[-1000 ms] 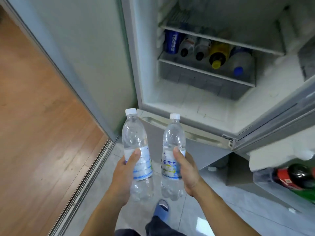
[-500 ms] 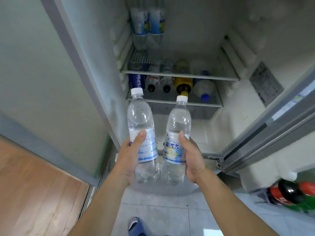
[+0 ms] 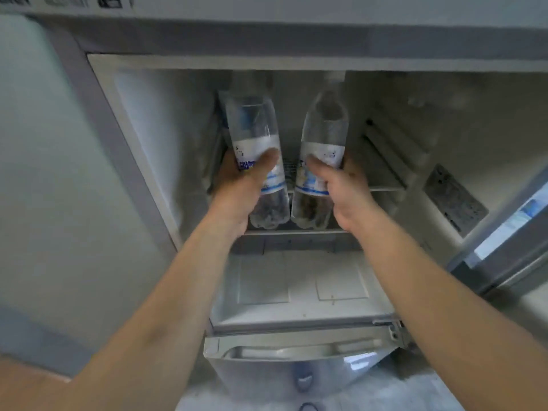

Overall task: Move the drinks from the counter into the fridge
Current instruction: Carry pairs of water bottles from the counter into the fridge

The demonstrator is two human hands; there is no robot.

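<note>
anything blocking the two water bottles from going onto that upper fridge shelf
Nothing visible. The left bottle and right bottle are already inside above the wire shelf, gripped by the left hand and right hand. The shelf behind them is hidden.

Two bare forearms entered from the bottom corners of the head view, one from the left and one from the right. No sleeve, cuff or fabric covered either arm anywhere in view. The wrists carried no watch, strap, bracelet or band. The left hand (image 3: 237, 188) and the right hand (image 3: 345, 191) wore no gloves, and no ring showed on any visible finger. The thumbnails looked short and unpainted, though motion blur softened the detail. At the bottom edge, between the arms, a blurred dark shape may have been footwear; it could not be identified.
</note>
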